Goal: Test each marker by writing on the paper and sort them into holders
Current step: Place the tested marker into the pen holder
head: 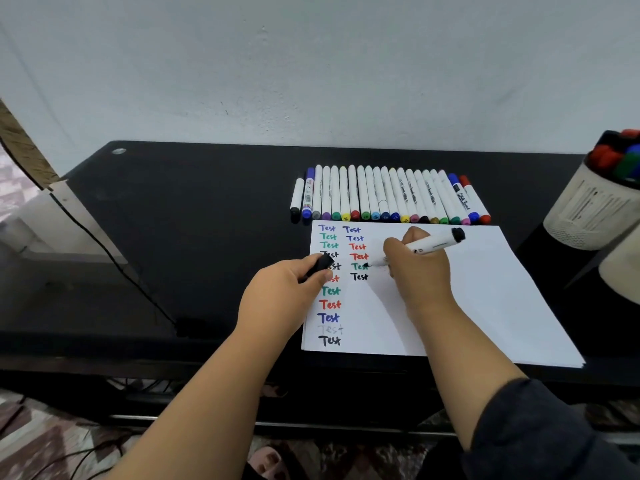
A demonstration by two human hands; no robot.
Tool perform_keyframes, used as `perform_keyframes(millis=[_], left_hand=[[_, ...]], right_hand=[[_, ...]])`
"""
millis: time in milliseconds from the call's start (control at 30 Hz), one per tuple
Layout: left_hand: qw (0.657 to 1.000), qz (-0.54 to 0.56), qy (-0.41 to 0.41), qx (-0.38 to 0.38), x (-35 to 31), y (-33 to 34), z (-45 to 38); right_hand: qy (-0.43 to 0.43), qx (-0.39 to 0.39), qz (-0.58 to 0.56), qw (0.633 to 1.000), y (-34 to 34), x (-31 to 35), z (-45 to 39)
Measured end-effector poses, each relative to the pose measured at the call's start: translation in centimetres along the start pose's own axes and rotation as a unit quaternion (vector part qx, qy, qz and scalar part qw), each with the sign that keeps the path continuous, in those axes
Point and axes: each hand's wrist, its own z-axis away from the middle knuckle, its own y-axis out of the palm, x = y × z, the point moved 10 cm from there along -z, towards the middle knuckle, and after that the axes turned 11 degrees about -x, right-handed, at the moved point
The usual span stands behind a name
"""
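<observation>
On the black table [173, 209] lies the paper [485, 289], a marker row [388, 199] behind it. Right hand [419, 268] grips a black marker [426, 249], tip on the sheet; left hand [277, 292] pinches its cap [320, 266]. Testing underway; recapping, then a holder [588, 209], likely follow.

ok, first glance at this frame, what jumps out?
The right hand holds a white marker, tip on the white paper at centre, beside two columns of coloured "Test" words. The left hand grips a black cap over the left column. Behind the paper lies a row of markers; a holder with markers stands far right.
</observation>
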Motion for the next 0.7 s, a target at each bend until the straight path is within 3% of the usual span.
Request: perform_keyframes(millis=[233, 533, 700], left_hand=[[0.998, 0.049, 0.025, 0.036, -1.2, 0.7, 0.8], [0.992, 0.066, 0.097, 0.045, -3.0, 0.7, 1.4], [0.990, 0.122, 0.065, 0.041, -2.7, 0.2, 1.2]], right_hand=[[0.041, 0.061, -0.107, 0.992, 1.1, 1.1, 1.1], [0.047, 0.123, -0.078, 0.988, 2.3, 1.6, 2.5], [0.046, 0.131, -0.079, 0.987, 2.1, 2.7, 3.1]])
